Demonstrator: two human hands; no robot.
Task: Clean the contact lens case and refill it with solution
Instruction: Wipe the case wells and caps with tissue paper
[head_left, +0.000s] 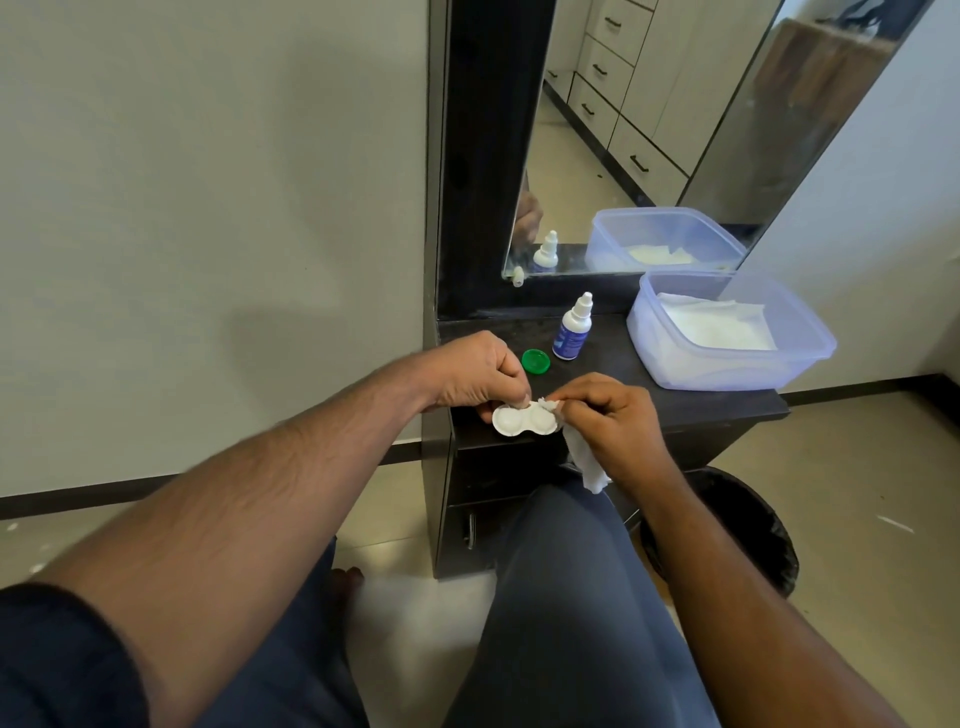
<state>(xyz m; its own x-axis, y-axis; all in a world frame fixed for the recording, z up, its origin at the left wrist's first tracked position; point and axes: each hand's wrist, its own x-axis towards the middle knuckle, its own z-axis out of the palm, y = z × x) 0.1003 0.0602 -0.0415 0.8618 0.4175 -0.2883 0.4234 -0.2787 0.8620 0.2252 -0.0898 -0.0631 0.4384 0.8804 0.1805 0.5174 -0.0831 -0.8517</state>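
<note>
The contact lens case (525, 420) lay lengthwise from nine to three o'clock over the worktop (675, 405) edge, left hand (470, 374) grip pinching its nine o'clock well, right hand (605, 410) grip pinching tissue (584, 457) at three.

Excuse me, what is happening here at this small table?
A person is cleaning a white lens case. The left hand holds the case at its edge, over the front of the dark table. The right hand pinches a tissue and presses it at the case's right well. A green cap and a solution bottle stand behind, beside a plastic tub holding tissues.
</note>
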